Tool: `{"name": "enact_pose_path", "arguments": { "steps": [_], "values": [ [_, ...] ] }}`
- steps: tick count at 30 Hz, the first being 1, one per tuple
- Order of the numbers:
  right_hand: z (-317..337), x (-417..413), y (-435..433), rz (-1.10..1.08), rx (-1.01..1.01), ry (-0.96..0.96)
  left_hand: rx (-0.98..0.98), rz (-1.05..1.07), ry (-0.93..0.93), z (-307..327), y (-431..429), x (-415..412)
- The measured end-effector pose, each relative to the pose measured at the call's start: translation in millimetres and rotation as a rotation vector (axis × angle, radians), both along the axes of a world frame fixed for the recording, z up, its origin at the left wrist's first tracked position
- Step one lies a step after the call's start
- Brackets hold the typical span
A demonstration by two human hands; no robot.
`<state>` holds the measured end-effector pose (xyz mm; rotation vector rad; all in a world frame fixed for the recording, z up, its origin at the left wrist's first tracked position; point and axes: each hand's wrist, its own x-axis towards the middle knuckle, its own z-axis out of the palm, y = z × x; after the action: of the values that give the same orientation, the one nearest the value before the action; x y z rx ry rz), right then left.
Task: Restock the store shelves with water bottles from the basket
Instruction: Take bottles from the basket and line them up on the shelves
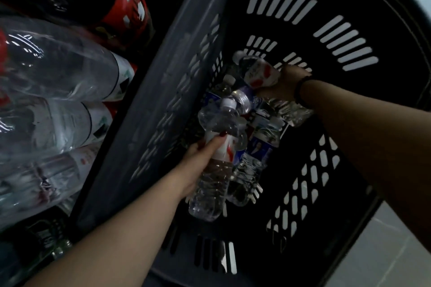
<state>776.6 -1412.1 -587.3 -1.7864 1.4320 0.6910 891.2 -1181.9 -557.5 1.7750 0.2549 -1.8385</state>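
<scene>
Your left hand holds a clear plastic water bottle, your right hand a second bottle. Piled bottles could snag either grip.

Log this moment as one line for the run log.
stage: picking from basket | left hand: grips near bottle | right hand: grips far bottle | also in basket: blue-label bottles

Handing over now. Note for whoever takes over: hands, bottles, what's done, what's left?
Left hand: grip round a red-label bottle, in the basket.
Right hand: grip on a second bottle, farther in.
Blue-label bottles lie loose in the basket between them.
Done: two bottles in hand. Left: lift them out, shelve them, then the remaining ones.
</scene>
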Motion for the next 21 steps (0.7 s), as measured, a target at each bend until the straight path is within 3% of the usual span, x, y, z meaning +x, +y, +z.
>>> {"name": "enact_pose_path", "arguments": {
  "steps": [2,5,8,13,21],
  "values": [
    [20,-3,10,-0.109,0.124,-0.135,-0.029,-0.015,-0.035,9,-4,4],
    [53,-12,31,-0.637,0.272,-0.316,-0.076,-0.043,-0.054,28,-14,12],
    [97,-25,70,-0.835,0.313,-0.456,-0.156,-0.097,-0.026,58,-22,18],
    [188,-34,132,-1.03,0.351,-0.658,-0.23,-0.146,-0.025,132,-25,28],
    [366,-42,195,-1.067,0.29,-0.863,-0.342,-0.29,-0.189,297,13,44]
  ]
}}
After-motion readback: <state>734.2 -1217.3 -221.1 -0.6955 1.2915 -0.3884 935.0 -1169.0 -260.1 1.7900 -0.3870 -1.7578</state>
